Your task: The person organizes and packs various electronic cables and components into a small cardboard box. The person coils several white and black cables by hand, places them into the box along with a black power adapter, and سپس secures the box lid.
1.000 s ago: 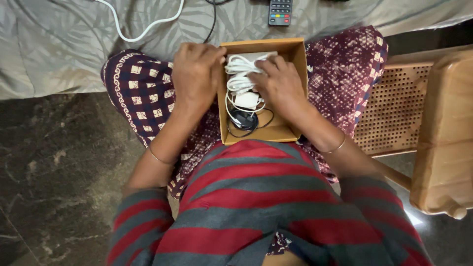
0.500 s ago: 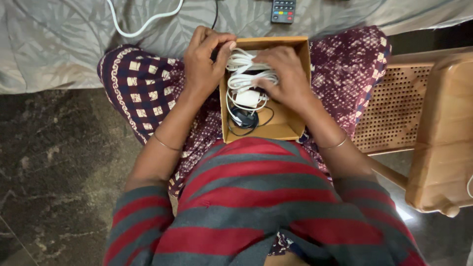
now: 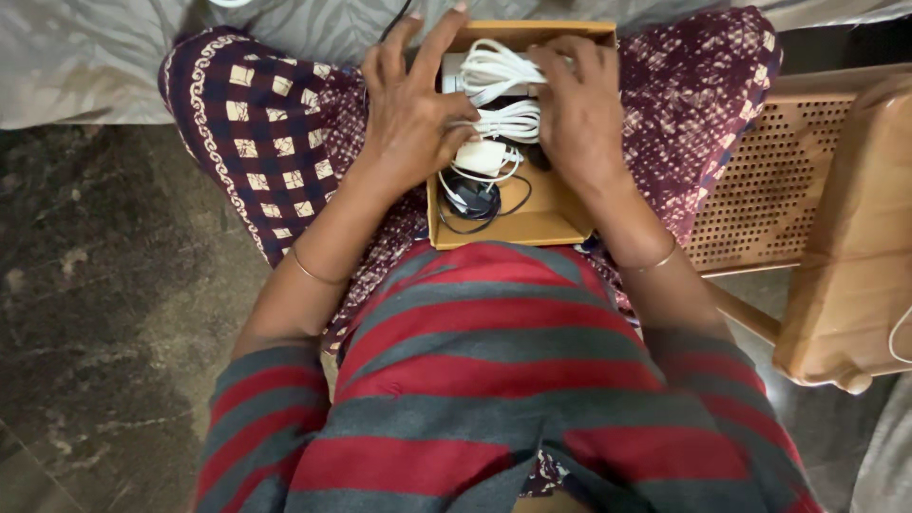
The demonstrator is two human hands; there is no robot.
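The left hand [image 3: 410, 104] lies spread, fingers resting on the white cable coils [image 3: 499, 95] inside the cardboard box [image 3: 532, 223] on the lap; the right hand [image 3: 581, 109] presses them, clasping nothing; light, floppy, tangle-prone, best gathered by the whole bundle.

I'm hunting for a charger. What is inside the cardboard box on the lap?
The cardboard box holds coiled white cables, a white adapter and a dark cable. The left hand and right hand hide whatever lies beneath them.
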